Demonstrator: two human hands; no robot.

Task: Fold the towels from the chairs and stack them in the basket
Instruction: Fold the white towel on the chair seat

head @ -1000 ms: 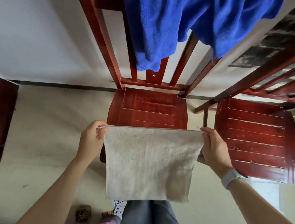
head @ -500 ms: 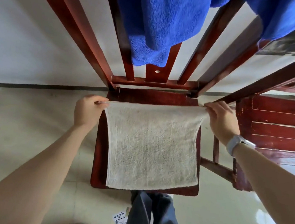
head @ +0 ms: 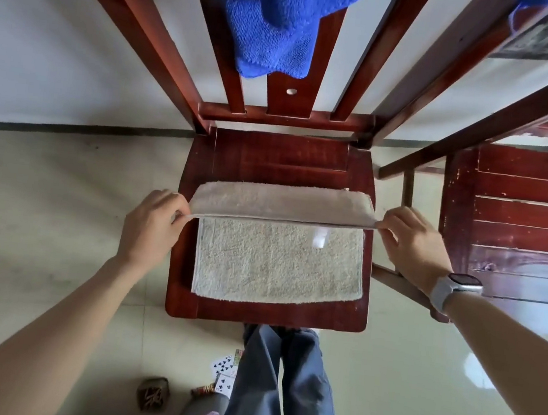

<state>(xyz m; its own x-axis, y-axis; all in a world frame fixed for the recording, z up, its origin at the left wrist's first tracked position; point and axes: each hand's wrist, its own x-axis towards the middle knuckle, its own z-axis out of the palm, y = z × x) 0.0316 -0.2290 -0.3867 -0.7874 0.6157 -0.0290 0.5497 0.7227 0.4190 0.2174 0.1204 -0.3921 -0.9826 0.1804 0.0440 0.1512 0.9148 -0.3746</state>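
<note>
Left hand point(head: 151, 223) pinches the left corner of the beige towel point(head: 277, 266), which lies on the seat of the middle chair point(head: 282, 158) with its far edge lifted and folding over. A blue towel point(head: 281, 22) hangs on the chair back, top center. Right hand point(head: 414, 245), watch point(head: 452, 289) on the wrist, pinches the right corner. Second chair point(head: 526, 221) sits at the right edge.

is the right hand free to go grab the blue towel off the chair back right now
Probably not yet. The right hand pinches a corner of the beige towel, mid-fold on the chair seat; the left hand pinches the other. Nothing blocks the way up to the blue towel.
</note>
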